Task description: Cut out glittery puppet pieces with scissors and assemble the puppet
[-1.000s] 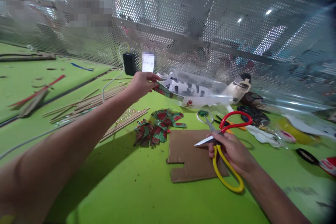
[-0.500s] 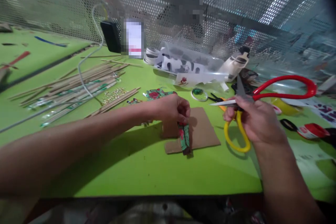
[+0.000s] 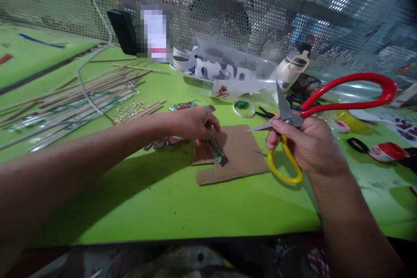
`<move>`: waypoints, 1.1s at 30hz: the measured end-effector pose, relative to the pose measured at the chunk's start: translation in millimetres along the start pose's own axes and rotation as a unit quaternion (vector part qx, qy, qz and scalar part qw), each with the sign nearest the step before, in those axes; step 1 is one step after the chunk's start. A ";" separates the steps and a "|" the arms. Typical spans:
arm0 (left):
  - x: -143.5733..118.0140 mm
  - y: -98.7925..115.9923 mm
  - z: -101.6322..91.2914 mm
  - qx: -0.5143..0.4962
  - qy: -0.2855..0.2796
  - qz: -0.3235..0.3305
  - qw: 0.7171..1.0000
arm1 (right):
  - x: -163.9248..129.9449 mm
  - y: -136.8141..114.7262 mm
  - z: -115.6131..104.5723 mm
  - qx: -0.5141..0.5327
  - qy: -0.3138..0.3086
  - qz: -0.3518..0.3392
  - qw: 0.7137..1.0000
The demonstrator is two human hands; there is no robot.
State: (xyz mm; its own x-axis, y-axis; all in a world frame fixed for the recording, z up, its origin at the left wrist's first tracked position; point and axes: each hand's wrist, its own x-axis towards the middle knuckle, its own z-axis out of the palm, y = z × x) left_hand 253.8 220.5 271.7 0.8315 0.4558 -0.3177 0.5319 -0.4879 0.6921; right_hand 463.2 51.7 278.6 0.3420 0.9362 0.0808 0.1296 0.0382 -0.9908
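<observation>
My left hand (image 3: 195, 122) pinches the strip (image 3: 217, 154) flat on the cardboard (image 3: 241, 156); my right hand (image 3: 304, 145) grips the scissors (image 3: 293, 117), blades apart. I'd keep the strip taut and my fingers clear of the blades.

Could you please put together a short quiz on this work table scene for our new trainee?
1. True or false: the blades of the scissors in the right hand are open.
2. What does the left hand hold? A) a roll of tape B) a strip of patterned foil C) a bamboo stick
3. Fill in: the strip of patterned foil lies over a piece of brown ____ on the green table.

Key
1. True: the two blades stand apart, one pointing up and one to the left; the red handle is out to the right, the yellow one under the palm.
2. B: its fingers pinch the strip at one end.
3. cardboard.
</observation>
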 end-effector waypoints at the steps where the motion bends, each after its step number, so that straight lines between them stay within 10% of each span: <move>1: -1.8 0.5 -1.0 0.014 0.003 -0.002 1.000 | 0.4 1.0 -0.8 -0.006 -0.008 0.000 1.000; 19: -64.7 -6.6 63.8 0.087 0.166 -0.062 0.980 | -7.7 5.4 21.5 -0.179 -0.146 0.028 0.973; 28: -75.6 13.6 69.8 0.022 0.087 -0.039 0.995 | -7.8 8.4 29.7 -0.205 -0.139 0.054 0.967; 33: -79.2 15.2 77.8 0.107 0.068 0.106 0.986 | -8.1 7.1 31.1 -0.211 -0.139 0.052 0.966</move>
State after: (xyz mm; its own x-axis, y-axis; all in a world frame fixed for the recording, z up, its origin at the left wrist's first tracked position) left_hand 208.6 119.0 257.0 0.9064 0.4146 -0.0807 0.3818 -0.7225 0.5763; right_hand 432.3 55.2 267.5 0.1175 0.9872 -0.1082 0.4964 -0.1528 -0.8545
